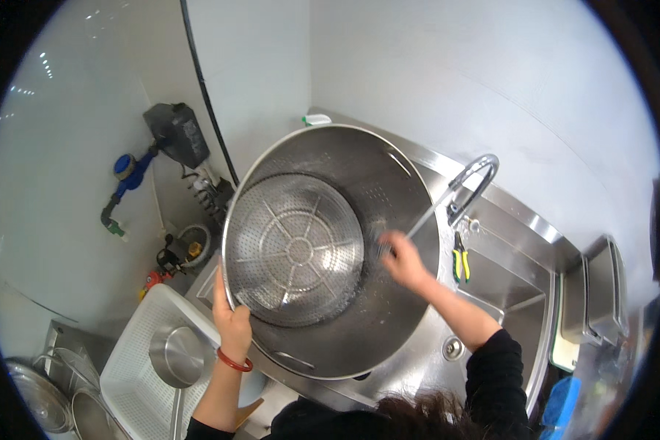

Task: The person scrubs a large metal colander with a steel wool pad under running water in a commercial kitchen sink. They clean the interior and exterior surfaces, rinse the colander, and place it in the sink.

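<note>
A large round stainless steel drum (330,352) fills the middle, tilted so its mouth faces me. At its far end is a perforated metal disc (302,264) with rings and spokes. My left hand (232,324) grips the drum's rim on the left, thumb over the edge. Inside the drum, by its wet right wall, my right hand (404,261) is held with curled fingers. A thin stream of water (423,220) runs from the chrome faucet (476,170) toward this hand. Whether those fingers hold something is unclear, as they are blurred.
Pliers with yellow-green handles (461,264) lie beside the sink (520,280). A white plastic basket (137,363) holding a steel saucepan (179,357) stands at lower left. Metal pans (575,308) and a blue sponge-like item (561,404) are at right. Pipework with a blue water meter (129,170) lines the left wall.
</note>
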The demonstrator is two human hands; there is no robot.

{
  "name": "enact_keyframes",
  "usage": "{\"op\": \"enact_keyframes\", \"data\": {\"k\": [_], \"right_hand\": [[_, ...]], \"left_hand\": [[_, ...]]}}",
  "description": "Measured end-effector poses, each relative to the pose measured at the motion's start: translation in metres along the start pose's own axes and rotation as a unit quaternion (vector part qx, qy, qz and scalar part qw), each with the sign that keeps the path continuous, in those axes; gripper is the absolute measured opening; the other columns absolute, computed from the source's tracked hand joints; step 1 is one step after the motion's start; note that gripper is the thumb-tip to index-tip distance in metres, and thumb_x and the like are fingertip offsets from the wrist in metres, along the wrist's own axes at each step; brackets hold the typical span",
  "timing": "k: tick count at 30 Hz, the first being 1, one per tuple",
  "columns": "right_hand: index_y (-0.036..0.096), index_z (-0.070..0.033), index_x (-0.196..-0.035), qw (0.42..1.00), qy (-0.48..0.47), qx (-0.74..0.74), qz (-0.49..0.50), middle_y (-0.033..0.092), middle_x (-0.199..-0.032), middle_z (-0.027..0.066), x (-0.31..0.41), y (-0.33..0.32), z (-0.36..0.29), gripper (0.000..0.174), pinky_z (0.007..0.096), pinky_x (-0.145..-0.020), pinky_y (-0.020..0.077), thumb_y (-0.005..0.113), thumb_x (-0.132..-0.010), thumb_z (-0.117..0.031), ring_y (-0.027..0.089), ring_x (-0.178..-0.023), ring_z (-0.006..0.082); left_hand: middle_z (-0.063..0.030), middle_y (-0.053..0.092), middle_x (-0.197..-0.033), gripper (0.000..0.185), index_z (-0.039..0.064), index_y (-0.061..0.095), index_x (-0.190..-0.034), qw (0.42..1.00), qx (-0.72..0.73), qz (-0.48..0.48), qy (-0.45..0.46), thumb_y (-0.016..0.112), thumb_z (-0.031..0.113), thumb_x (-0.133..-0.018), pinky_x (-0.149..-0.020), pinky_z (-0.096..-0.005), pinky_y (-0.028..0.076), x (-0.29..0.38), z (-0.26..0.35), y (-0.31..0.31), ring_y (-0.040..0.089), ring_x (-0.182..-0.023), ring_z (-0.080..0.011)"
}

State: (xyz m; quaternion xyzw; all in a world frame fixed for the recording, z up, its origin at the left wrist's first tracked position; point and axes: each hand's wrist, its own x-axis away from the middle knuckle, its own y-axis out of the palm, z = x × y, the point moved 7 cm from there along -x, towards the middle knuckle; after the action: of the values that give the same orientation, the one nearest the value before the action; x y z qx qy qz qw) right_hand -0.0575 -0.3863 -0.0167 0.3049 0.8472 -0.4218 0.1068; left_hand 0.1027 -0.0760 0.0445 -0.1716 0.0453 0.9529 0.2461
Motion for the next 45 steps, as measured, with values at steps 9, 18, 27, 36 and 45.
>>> {"op": "enact_keyframes", "data": {"k": [9,18,27,36,45], "right_hand": [[0.045,-0.004,-0.113,0.926,0.045,0.092,0.364,0.05,-0.111,0.017,-0.2,-0.016,-0.005,0.05,0.0447,-0.087,0.0332,0.064,-0.068,-0.014,0.046,-0.105,0.0329],[0.043,-0.007,-0.118,0.95,-0.176,-0.198,0.165,0.033,-0.13,0.0183,-0.135,0.1,-0.212,0.05,0.0439,-0.098,0.0252,0.059,-0.07,-0.009,0.032,-0.12,0.0346],[0.041,-0.007,-0.123,0.915,-0.184,-0.341,-0.112,0.033,-0.131,0.0164,0.033,0.117,-0.25,0.057,0.0412,-0.098,0.0264,0.056,-0.068,-0.004,0.034,-0.118,0.0333],[0.047,-0.006,-0.117,0.906,-0.046,-0.295,-0.301,0.049,-0.117,0.0149,0.156,0.085,-0.152,0.053,0.039,-0.094,0.0324,0.056,-0.065,-0.007,0.043,-0.111,0.0315],[0.057,-0.012,-0.09,0.865,0.044,0.45,-0.219,0.052,-0.092,0.0071,0.059,-0.028,0.093,0.02,0.0355,-0.078,0.0391,0.055,-0.07,-0.013,0.047,-0.093,0.0249]], "left_hand": [[-0.0146,0.033,-0.135,0.076,-0.002,0.029,-0.133,1.0,-0.026,-0.009,0.011,0.032,-0.009,-0.057,-0.104,-0.0311,0.019,0.0,0.001,-0.001,0.029,-0.127,-0.023],[-0.0122,0.034,-0.134,0.07,-0.001,0.028,-0.133,1.0,-0.026,-0.009,-0.011,0.038,-0.005,-0.064,-0.103,-0.03,0.022,0.003,-0.01,-0.006,0.031,-0.124,-0.0198],[-0.0137,0.023,-0.14,0.066,0.004,0.018,-0.137,0.98,0.17,-0.071,-0.073,0.02,0.051,-0.091,-0.105,-0.0348,0.017,-0.01,0.005,-0.011,0.023,-0.128,-0.0231],[-0.0107,0.034,-0.133,0.072,0.006,0.03,-0.134,0.997,-0.024,-0.014,-0.073,0.035,-0.012,-0.064,-0.103,-0.0302,0.023,-0.006,0.001,0.0,0.033,-0.123,-0.0197],[-0.0119,0.039,-0.13,0.074,0.002,0.03,-0.133,0.997,-0.07,-0.001,-0.03,0.033,-0.013,-0.06,-0.102,-0.0292,0.023,-0.008,-0.003,-0.005,0.035,-0.123,-0.0209]]}}
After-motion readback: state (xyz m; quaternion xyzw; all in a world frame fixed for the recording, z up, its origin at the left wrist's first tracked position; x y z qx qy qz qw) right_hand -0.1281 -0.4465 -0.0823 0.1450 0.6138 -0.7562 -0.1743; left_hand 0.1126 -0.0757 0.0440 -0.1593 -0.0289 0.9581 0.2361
